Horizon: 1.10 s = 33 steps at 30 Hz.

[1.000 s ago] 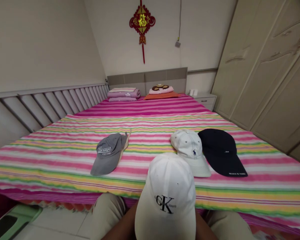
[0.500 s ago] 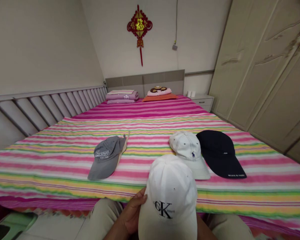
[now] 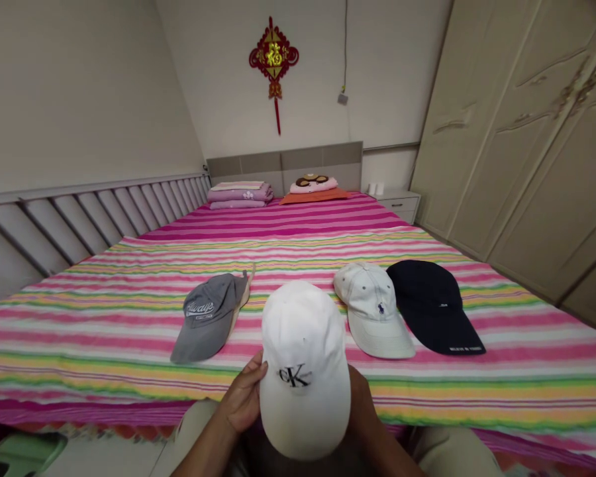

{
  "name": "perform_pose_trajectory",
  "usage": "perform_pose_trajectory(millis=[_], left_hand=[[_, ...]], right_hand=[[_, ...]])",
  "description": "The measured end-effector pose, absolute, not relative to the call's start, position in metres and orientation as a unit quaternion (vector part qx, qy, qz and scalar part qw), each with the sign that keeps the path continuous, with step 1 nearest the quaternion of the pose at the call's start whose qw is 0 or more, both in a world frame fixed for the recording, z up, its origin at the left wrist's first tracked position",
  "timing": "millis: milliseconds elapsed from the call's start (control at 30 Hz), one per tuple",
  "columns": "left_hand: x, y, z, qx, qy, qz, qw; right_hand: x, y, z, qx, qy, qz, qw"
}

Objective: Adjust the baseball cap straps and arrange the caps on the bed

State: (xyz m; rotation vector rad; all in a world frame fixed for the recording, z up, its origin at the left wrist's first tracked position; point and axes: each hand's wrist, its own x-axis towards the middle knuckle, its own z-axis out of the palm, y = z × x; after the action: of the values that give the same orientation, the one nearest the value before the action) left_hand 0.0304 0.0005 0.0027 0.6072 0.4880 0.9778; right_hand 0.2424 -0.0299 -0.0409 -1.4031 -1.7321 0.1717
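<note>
Above the near edge of the bed I hold a white baseball cap (image 3: 302, 331) with black "CK" lettering, its brim towards me. My left hand (image 3: 247, 394) grips its left rim, thumb on the outside. At the opposite side, my right hand (image 3: 360, 394) supports the cap; its fingers are hidden behind the cap. A grey baseball cap (image 3: 208, 318) with white "Always" lettering lies to the left on the bed. To the right lies a pale cap (image 3: 372, 308) with a small dark logo, and beside it, touching, a black cap (image 3: 434, 308).
A striped sheet (image 3: 288, 255) covers the bed. Folded purple bedding (image 3: 241, 193) and a pink and orange pile (image 3: 315, 192) rest by the headboard (image 3: 322, 159). Metal railing (image 3: 94, 218) runs along the left; a wardrobe (image 3: 516, 152) stands right. A green stool (image 3: 27, 454) is low left.
The white cap has moved left and away from me, with both hands on it, and its whole brim now shows. The other caps stay put; the view has shifted slightly.
</note>
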Motion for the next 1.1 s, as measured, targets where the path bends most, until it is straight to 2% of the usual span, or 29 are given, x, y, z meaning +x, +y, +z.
perform_pose_trajectory(millis=[267,600,1100], left_hand=[[0.033,0.052,0.012,0.281,0.269,0.500,0.774],[0.057,0.103,0.003,0.288,0.294,0.478,0.776],[0.072,0.132,-0.009,0.286,0.332,0.464,0.770]], right_hand=[[0.256,-0.022,-0.049,-0.552,-0.728,-0.038,0.405],[0.253,-0.020,-0.065,-0.529,-0.739,-0.128,0.397],[0.252,-0.021,-0.069,-0.533,-0.733,-0.164,0.391]])
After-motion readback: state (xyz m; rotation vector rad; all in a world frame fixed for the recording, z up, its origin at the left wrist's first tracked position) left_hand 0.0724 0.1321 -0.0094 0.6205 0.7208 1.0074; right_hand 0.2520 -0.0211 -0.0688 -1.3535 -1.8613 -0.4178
